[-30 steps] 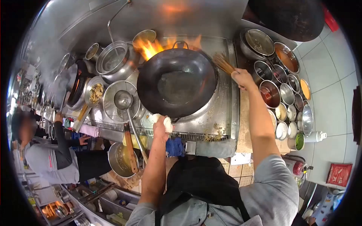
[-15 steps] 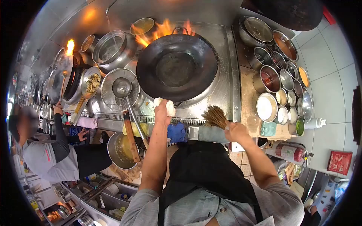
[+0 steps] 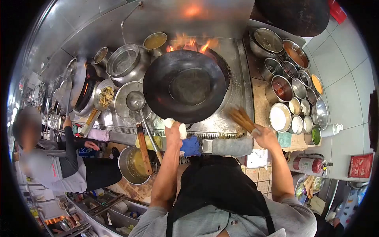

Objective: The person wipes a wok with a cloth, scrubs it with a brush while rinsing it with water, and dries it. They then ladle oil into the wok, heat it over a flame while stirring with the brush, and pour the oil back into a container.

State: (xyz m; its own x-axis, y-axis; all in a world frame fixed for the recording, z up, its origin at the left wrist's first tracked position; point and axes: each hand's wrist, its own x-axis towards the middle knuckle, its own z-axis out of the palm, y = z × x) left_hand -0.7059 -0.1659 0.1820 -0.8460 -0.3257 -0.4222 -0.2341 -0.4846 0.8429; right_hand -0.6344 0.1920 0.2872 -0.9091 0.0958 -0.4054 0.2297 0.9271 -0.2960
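At stove (image 3: 239, 89), one wok (image 3: 191, 85); left hand (image 3: 173, 136) grip clasping one cloth (image 3: 182, 131), right hand (image 3: 266, 138) one brush (image 3: 241, 119)

The wok (image 3: 193, 87) is dark, smooth metal with a dull sheen, set on glossy steel stovetop (image 3: 241, 85). At its near rim is soft, matt white cloth (image 3: 182, 131); left of it, a shiny metal ladle (image 3: 136, 101); right of it, a rough, bristly brush (image 3: 241, 118).

A wok (image 3: 191, 86), flames (image 3: 192, 42), ladle (image 3: 136, 101) and metal pots (image 3: 270, 95) mark a commercial-looking kitchen.
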